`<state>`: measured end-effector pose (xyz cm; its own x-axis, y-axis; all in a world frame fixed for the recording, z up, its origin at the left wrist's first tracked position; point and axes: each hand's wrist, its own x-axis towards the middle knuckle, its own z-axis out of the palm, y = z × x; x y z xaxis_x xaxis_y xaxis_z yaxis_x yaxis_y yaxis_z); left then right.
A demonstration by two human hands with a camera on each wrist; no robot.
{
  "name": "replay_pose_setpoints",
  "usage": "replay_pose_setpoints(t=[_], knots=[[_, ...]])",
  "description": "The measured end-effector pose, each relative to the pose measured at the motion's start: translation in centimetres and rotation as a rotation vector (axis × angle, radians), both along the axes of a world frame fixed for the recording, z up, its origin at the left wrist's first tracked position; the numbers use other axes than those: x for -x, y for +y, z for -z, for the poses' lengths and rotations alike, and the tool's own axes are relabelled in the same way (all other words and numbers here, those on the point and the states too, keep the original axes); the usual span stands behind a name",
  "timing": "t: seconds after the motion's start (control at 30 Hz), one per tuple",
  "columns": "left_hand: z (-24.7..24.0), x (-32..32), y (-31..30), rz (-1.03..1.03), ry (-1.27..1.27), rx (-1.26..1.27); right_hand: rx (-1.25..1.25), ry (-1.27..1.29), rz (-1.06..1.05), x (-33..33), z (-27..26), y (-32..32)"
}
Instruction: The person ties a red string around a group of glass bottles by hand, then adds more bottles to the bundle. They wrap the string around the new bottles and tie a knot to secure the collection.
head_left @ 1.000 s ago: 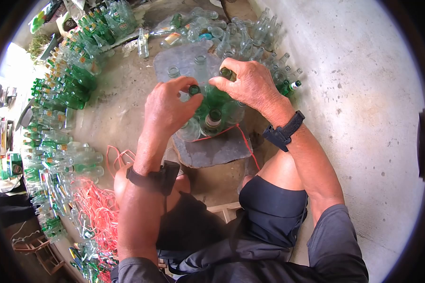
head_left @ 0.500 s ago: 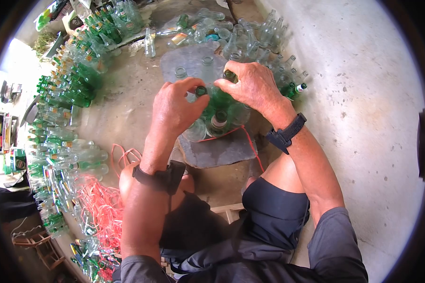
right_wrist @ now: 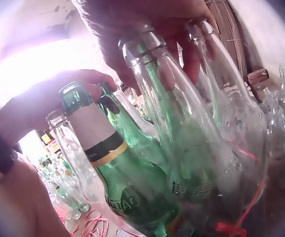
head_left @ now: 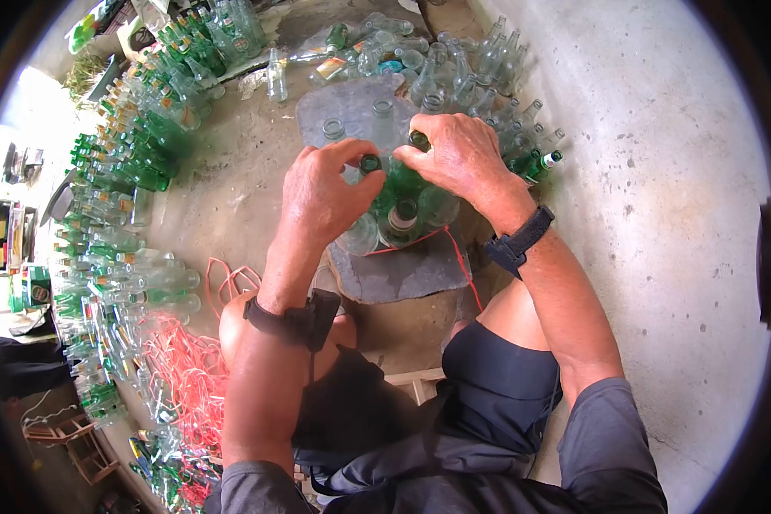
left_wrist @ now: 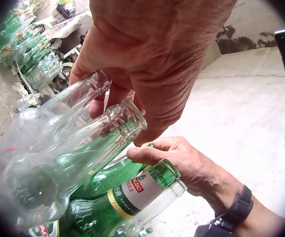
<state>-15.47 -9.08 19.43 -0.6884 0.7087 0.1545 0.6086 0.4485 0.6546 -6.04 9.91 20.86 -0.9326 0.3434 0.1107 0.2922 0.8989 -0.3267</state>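
Note:
A cluster of green and clear glass bottles stands upright on a grey stone slab, with red string round its base. My left hand pinches the neck of a green bottle at the cluster's left. My right hand grips another green neck at the right. In the left wrist view my left hand curls over clear bottle necks, and my right hand holds a labelled green bottle. In the right wrist view my right hand's fingers lie on clear necks beside a foil-necked green bottle.
Several green and clear bottles stand in rows along the left. More clear bottles crowd behind the slab. A heap of red string lies at the lower left. My knees and dark shorts are below the slab. Bare concrete floor lies to the right.
Both hands keep their hold on the bottle necks and have drawn slightly closer together. The head view has shifted a little.

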Motion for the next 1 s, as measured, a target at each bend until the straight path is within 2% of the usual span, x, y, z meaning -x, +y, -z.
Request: replay_pose_setpoints(t=[0.47,0.73,0.97,1.0], knots=[[-0.4,-0.1,0.0,-0.004,-0.020,-0.012,-0.042,0.027,0.022,-0.1,0.4,-0.2],[-0.3,-0.1,0.1,0.018,-0.029,-0.006,-0.082,0.142,-0.074,-0.2,1.1,0.4],[-0.5,-0.1,-0.2,0.014,-0.066,-0.014,-0.060,0.154,-0.082,0.0,0.8,0.4],[-0.4,-0.1,-0.2,0.012,-0.067,-0.014,-0.051,0.220,-0.060,0.1,0.6,0.4]])
